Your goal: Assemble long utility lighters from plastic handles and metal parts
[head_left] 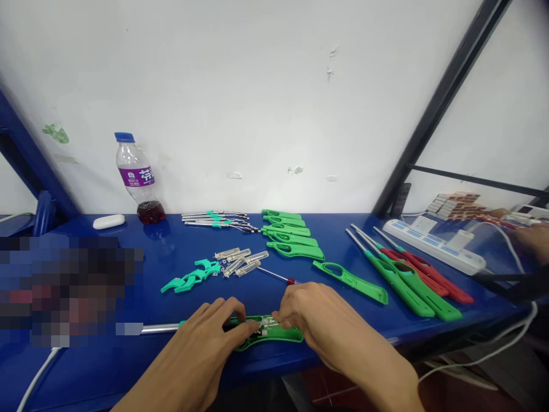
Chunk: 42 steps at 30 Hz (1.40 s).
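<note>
An open green lighter shell [274, 334] with a metal tube pointing left lies at the table's front edge. Over its left part is my left hand [214, 337], its fingers curled and pressed on the shell and the parts inside. My right hand [315, 312] pinches at the clear part [269, 322] seated in the middle of the shell. Just behind the hands are several clear fuel tanks [247, 267], teal triggers [191, 277] and a screwdriver [274, 275] with its handle partly hidden by my right hand.
Green shell halves [295, 250], metal tubes with wires [214, 219] and a bottle [139, 183] stand or lie near the wall. One half shell [351, 281] is right of centre. Assembled green and red lighters [403, 283] and a power strip [433, 246] lie right. Another person's hand [534, 240] shows far right.
</note>
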Available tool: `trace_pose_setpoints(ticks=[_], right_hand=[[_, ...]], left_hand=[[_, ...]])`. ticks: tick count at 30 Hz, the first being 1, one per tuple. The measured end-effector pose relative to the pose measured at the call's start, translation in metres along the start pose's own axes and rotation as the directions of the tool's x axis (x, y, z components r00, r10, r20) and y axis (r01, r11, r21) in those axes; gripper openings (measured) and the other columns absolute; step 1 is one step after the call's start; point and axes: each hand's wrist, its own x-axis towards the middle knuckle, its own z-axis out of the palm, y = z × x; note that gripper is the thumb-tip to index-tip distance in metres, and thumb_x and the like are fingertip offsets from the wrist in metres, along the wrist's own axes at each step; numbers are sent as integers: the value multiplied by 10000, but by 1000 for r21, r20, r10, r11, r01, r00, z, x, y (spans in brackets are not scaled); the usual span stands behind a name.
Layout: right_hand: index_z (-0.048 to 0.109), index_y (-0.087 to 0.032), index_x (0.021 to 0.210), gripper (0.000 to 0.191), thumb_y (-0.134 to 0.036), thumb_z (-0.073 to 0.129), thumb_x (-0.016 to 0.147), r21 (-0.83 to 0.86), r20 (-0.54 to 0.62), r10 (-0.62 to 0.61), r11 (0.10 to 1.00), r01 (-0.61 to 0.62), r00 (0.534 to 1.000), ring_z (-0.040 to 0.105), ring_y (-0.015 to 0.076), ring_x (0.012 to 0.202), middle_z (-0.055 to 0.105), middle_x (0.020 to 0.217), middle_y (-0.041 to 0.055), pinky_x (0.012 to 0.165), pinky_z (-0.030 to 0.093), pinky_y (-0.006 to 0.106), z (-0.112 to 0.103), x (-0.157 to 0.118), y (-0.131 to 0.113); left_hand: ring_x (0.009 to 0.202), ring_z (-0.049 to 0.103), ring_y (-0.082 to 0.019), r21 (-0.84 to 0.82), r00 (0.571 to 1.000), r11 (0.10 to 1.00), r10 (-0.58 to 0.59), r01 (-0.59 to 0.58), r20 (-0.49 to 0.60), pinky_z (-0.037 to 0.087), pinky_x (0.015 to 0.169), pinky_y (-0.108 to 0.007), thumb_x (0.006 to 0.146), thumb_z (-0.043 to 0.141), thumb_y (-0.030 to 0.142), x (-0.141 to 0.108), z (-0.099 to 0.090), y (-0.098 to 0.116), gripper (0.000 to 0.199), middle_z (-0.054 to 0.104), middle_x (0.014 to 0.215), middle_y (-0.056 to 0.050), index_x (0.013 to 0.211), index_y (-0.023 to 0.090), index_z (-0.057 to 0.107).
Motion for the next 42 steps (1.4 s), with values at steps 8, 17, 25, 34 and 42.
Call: trace_pose_setpoints(ticks=[8,17,25,34,42], right_hand=[[759,-225,1036,258,-23,679,897,-49,-13,48,998,-48,999,665,188,928,772,966,4,730,363,278,-17,8,-22],[793,-229,911,17,-214,800,909,41,-23,-13,999,14,1000,693,158,826,787,895,-13,697,401,243,-35,9,0],[730,-254,1231,342,-377,741,912,65,-237,356,934,-351,904,674,269,1190,757,1256,66,1004,485,366,-74,-37,78],[755,-245,929,121,-256,707,818,63,-114,495,869,-490,862,719,230,930,765,937,35,784,534,307,-63,-40,121],[644,-224,1114,344,-253,688,774,88,-62,522,852,-517,850,671,204,696,710,794,-1,605,495,279,-60,-36,122]], left_hand=[[972,702,-244,25,995,998,62,-61,-83,559,861,-368,773,465,1,-4,16,-20,735,696,1192,-31,1341,424,667],[897,701,-208,30,968,994,107,-103,-227,569,800,-298,881,452,65,0,30,-31,619,704,1161,-34,1330,422,686],[975,712,-204,10,963,998,64,-63,-261,584,869,-307,1038,419,153,11,23,-19,467,712,1195,-26,1285,410,722],[1122,709,-233,-89,921,996,-15,-22,-389,598,965,-349,1090,480,357,7,20,-28,459,752,1238,-14,1547,397,490],[1067,750,-177,-275,918,961,-127,21,-376,591,992,-293,1102,388,265,8,9,-22,389,734,1250,-55,1421,268,610]])
